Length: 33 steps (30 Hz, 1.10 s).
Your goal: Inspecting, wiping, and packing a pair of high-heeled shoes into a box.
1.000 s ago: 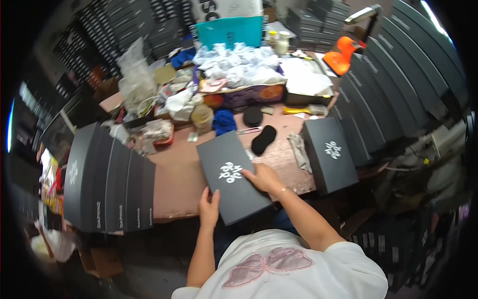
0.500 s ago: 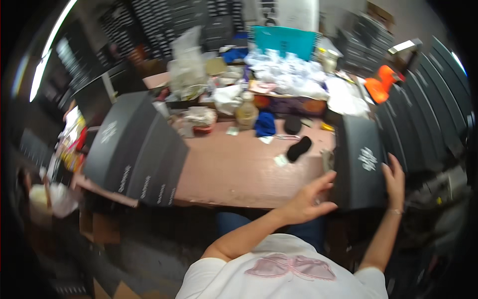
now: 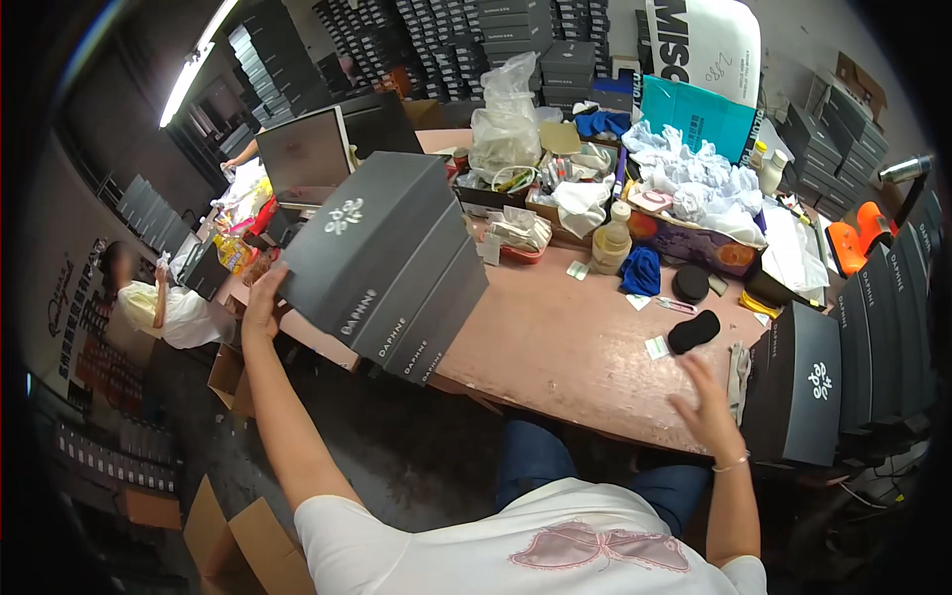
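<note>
at far left, the person's left hand (image 3: 262, 304) lies against the near left edge of the uppermost box in a stack of dark grey, rectangular cardboard shoe-type boxes (image 3: 397, 223); its fingers are partly hidden, so whether it grips or merely steadies the box cannot be told. the stack stands on the left part of a worn, pinkish-brown tabletop (image 3: 555, 342), to the right of and beyond this hand, the long axis of its top lid running obliquely from near left to far right; the left hand is clearly the nearer one. across the bare stretch of tabletop, towards the right, lies a small black, rounded, slightly waisted pad (image 3: 694, 332). just nearer the body, the right hand (image 3: 706, 412) is raised near the front edge, fingers loosely spread, holding nothing and well apart from the stack. to its right come a crumpled, greyish strip of cloth (image 3: 738, 382) and a dark grey box with a white emblem on its lid (image 3: 811, 421), the latter's long axis pointing roughly away from the body; the right hand is the nearer to it, without contact.
</note>
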Each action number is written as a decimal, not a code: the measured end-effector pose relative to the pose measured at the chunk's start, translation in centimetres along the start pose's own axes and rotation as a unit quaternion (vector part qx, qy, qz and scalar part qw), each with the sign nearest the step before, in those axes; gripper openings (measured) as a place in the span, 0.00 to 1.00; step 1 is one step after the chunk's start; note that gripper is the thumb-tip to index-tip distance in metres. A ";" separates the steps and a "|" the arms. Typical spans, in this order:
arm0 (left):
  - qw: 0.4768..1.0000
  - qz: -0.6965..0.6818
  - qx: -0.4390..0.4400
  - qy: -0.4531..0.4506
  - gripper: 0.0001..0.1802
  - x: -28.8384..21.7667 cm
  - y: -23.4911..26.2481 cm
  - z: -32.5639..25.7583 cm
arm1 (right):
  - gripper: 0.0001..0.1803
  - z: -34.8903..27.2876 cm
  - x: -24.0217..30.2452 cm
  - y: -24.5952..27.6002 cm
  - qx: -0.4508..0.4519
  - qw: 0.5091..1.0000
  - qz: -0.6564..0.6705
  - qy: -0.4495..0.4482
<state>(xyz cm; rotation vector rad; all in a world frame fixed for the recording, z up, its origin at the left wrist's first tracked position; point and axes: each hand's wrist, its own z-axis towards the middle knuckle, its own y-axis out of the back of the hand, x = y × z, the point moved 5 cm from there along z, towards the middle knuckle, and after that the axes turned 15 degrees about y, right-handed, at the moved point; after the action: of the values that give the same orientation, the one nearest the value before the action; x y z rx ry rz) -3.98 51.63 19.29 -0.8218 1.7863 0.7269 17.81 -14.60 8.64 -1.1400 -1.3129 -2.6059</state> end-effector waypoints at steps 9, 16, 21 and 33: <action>0.966 0.188 0.082 -0.160 0.30 6.3 -22.2 -16.3 | 0.45 12.2 2.4 -14.6 -0.024 0.698 0.705 -0.123; 0.953 -0.043 0.281 0.108 0.31 26.9 -32.1 -20.9 | 0.40 -3.7 -3.2 -12.4 -0.066 0.863 0.438 -0.243; 0.876 -0.088 0.359 0.310 0.25 29.1 -38.1 -20.6 | 0.22 -8.0 -8.2 -7.8 -0.080 0.777 0.440 -0.444; 0.974 0.141 0.179 0.011 0.28 18.3 -28.7 -10.0 | 0.32 2.0 5.3 -9.4 0.062 0.985 0.136 0.086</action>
<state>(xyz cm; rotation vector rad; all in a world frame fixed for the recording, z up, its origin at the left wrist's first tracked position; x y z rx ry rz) 8.73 23.17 2.29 -0.3397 2.0010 0.5501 12.20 -5.54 6.11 -0.9720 -1.1727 -2.3346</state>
